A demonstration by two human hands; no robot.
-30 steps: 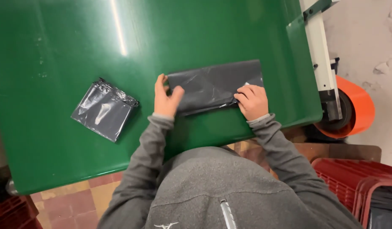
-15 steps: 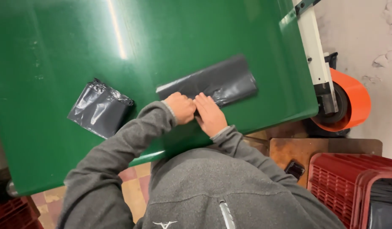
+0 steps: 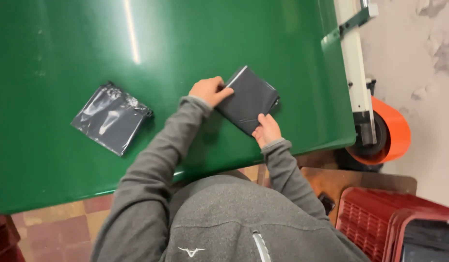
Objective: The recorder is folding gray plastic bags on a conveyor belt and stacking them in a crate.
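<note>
Green glossy table (image 3: pixel 64 43), both hands pressing folded dark bag (image 3: pixel 248 99), red crates (image 3: pixel 379 218), tiled floor (image 3: pixel 54 223)

Green table (image 3: pixel 185 43): top and left edges run out of frame, its near edge partly hidden behind the person's grey sleeves and hood; legs not seen. On the table, the folded dark bag (image 3: pixel 247 99) has its left corner covered by the fingers of the left hand (image 3: pixel 210 90) and its near corner under the right hand (image 3: pixel 266 130), so how many layers are folded cannot be told. Right of the table, the orange roll (image 3: pixel 391 131) is half masked by the white bracket (image 3: pixel 356 73), and the red crates (image 3: pixel 379 218) are cut by the bottom and right edges, contents unclear.
</note>
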